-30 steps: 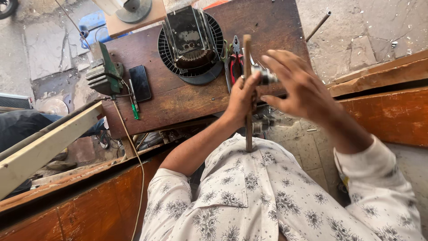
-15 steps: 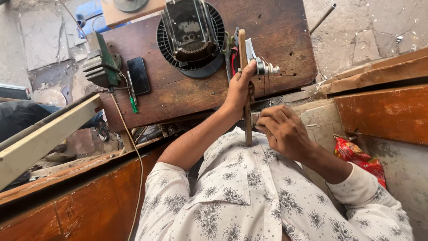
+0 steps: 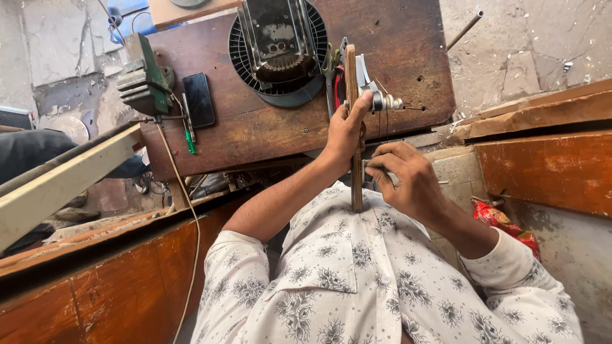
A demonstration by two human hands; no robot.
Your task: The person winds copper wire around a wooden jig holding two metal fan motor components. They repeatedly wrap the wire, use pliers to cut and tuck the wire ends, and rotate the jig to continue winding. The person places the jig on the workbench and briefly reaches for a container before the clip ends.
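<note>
Here the left hand [image 3: 344,130] grips the wooden stick [image 3: 352,95] upright, steadying it, while the right hand [image 3: 405,175] pinches a small metal piece [image 3: 390,178] beside it.

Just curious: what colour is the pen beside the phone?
Green pen, seen from the head view, beside the black phone.

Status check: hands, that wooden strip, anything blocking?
Left hand grips wooden strip, upright against the chest. Right hand pinches a small metal part beside it. Fan motor sits close behind; nothing blocking.
</note>
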